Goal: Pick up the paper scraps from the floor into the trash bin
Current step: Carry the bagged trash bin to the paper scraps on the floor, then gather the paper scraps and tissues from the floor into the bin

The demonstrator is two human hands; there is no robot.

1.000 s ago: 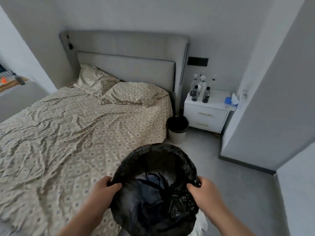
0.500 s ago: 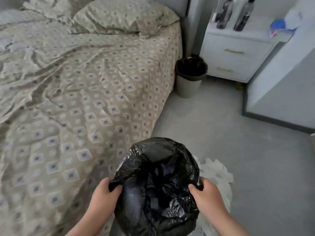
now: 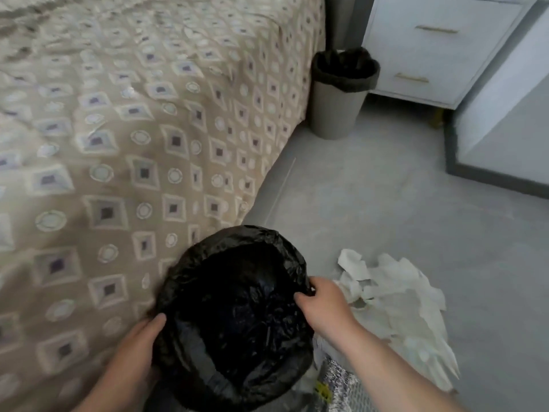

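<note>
Left hand (image 3: 137, 349), right hand (image 3: 323, 307) grip trash bin (image 3: 237, 263); scraps (image 3: 399, 295) partly hidden

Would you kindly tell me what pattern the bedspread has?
Beige bedspread with repeating squares and circles, clearest in the head view.

My left hand (image 3: 133, 349) and right hand (image 3: 323, 304) grip opposite sides of the rim of a black-lined round trash bin (image 3: 237, 316), just beside the beige patterned bed cover (image 3: 118, 144). Torn white paper scraps (image 3: 398, 301) lie on the grey floor (image 3: 386, 203) to its right. Farther off, a second grey lined bin (image 3: 341, 96) stands between the bed and a white drawered nightstand (image 3: 439, 46).
</note>
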